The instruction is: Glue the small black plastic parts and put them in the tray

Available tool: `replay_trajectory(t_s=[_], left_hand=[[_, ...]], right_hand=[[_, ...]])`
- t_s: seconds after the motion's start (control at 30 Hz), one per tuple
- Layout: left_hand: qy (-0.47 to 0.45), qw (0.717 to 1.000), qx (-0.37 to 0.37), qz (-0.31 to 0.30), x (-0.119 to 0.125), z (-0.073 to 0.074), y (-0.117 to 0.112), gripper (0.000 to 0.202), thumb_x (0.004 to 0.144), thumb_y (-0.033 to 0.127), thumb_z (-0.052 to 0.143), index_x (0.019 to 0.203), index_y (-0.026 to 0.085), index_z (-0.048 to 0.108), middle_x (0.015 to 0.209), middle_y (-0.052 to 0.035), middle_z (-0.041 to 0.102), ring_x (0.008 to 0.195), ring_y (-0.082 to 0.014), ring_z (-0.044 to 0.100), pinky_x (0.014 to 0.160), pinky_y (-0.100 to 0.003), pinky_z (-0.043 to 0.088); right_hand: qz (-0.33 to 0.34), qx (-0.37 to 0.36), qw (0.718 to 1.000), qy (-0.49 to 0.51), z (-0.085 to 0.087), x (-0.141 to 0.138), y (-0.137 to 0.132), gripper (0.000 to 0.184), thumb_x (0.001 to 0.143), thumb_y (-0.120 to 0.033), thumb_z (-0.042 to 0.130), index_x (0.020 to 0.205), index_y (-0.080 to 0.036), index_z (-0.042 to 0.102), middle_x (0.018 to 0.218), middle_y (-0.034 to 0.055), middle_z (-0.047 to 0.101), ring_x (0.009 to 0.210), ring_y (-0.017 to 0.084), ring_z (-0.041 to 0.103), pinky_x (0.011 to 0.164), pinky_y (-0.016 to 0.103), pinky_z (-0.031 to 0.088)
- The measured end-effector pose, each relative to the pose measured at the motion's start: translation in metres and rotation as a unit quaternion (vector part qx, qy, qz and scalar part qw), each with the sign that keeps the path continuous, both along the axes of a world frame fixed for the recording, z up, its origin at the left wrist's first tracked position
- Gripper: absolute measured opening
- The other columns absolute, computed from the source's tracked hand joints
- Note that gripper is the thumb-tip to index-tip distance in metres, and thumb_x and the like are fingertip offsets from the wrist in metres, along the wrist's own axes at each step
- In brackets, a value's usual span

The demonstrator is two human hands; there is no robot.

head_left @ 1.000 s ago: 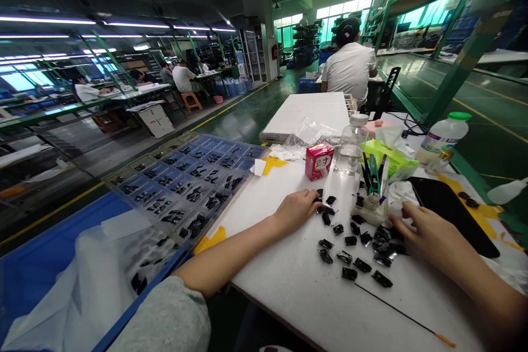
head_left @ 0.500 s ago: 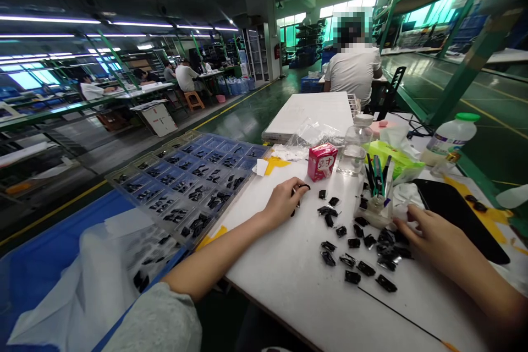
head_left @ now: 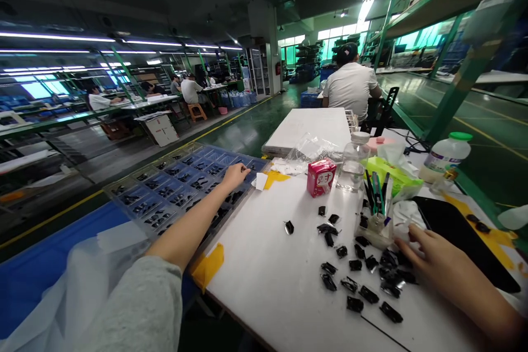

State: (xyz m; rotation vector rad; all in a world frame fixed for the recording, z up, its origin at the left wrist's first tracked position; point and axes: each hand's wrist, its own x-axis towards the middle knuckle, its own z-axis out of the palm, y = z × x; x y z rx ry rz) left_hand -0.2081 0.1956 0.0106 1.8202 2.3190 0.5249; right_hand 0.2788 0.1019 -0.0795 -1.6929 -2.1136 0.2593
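Observation:
My left hand (head_left: 236, 175) is over the far right part of a compartment tray (head_left: 197, 147), its fingers pinched with a small dark bit at the tips. Small black parts lie in the tray's compartments. My right hand (head_left: 433, 253) rests on the table beside a clear tool holder (head_left: 377, 237) with tweezers and pens in it. Its fingers are loosely bent and apart, and nothing shows in them. Next to it lies a heap of glossy black pieces (head_left: 390, 272), with several more scattered to the left. One black piece (head_left: 289, 227) lies alone.
Behind the pieces stand a red box (head_left: 320, 177), a clear jar (head_left: 353, 162) and a green-capped bottle (head_left: 448, 149). A black flat slab (head_left: 464, 245) lies right of my right hand. A thin black rod (head_left: 383, 333) is near the front. A co-worker (head_left: 350, 88) sits ahead.
My left hand has moved from the table, left and away from me, to over the tray. A black piece it partly covered now shows on the table. My right hand stays about where it was.

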Motion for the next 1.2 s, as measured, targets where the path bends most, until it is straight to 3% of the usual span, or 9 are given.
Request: replay_trajectory(t_s=[0.13, 0.27, 0.6, 0.9, 1.07, 1.2], left_hand=[[0.008, 0.999, -0.032, 0.001, 0.005, -0.015, 0.007, 0.03, 0.095, 0.032, 0.059, 0.12, 0.016, 0.06, 0.121, -0.0096, 0.062, 0.102, -0.0229, 0.063, 0.086, -0.043, 0.055], [0.002, 0.998, -0.058, 0.005, 0.004, -0.018, 0.012, 0.03, 0.095, 0.033, 0.058, 0.119, 0.016, 0.06, 0.12, -0.0091, 0.062, 0.101, -0.0231, 0.064, 0.086, -0.043, 0.055], [-0.035, 0.995, -0.09, 0.011, -0.018, -0.008, 0.011, 0.031, 0.095, 0.033, 0.058, 0.121, 0.016, 0.059, 0.12, -0.0095, 0.062, 0.099, -0.0221, 0.064, 0.083, -0.042, 0.056], [-0.011, 0.992, -0.12, -0.048, -0.029, 0.008, -0.011, 0.03, 0.095, 0.032, 0.059, 0.12, 0.016, 0.06, 0.121, -0.0093, 0.062, 0.102, -0.0233, 0.063, 0.086, -0.043, 0.055], [0.018, 0.986, -0.143, -0.084, -0.02, 0.015, -0.023, 0.029, 0.094, 0.032, 0.059, 0.119, 0.016, 0.06, 0.121, -0.0092, 0.062, 0.102, -0.0232, 0.063, 0.087, -0.043, 0.055], [0.035, 0.984, -0.117, -0.128, 0.011, 0.024, -0.032, 0.027, 0.095, 0.032, 0.058, 0.119, 0.018, 0.061, 0.122, -0.0095, 0.061, 0.103, -0.0227, 0.063, 0.088, -0.043, 0.054]], right_hand=[[-0.002, 0.008, 1.0, 0.001, 0.002, -0.001, -0.001, 0.039, 0.081, -0.061, 0.039, 0.075, -0.024, 0.049, 0.067, 0.0068, 0.056, 0.057, 0.022, 0.057, 0.053, 0.033, 0.041], [-0.004, 0.008, 1.0, 0.002, 0.002, -0.001, -0.001, 0.04, 0.081, -0.061, 0.04, 0.076, -0.023, 0.05, 0.07, 0.008, 0.058, 0.059, 0.023, 0.058, 0.053, 0.033, 0.041], [0.0, 0.0, 1.0, 0.015, 0.0, 0.0, -0.001, 0.036, 0.08, -0.06, 0.042, 0.076, -0.025, 0.048, 0.073, 0.0097, 0.058, 0.062, 0.025, 0.06, 0.056, 0.036, 0.043], [-0.003, -0.002, 1.0, 0.014, 0.0, 0.001, 0.001, 0.039, 0.078, -0.062, 0.041, 0.077, -0.024, 0.05, 0.071, 0.0085, 0.058, 0.063, 0.027, 0.061, 0.058, 0.037, 0.044], [0.001, -0.003, 1.0, 0.009, -0.002, 0.002, 0.001, 0.038, 0.079, -0.061, 0.041, 0.074, -0.024, 0.049, 0.069, 0.0071, 0.057, 0.062, 0.025, 0.059, 0.057, 0.036, 0.042], [0.002, 0.003, 1.0, 0.009, -0.002, 0.002, 0.0, 0.038, 0.08, -0.06, 0.041, 0.074, -0.024, 0.049, 0.069, 0.0071, 0.057, 0.061, 0.024, 0.059, 0.057, 0.035, 0.042]])
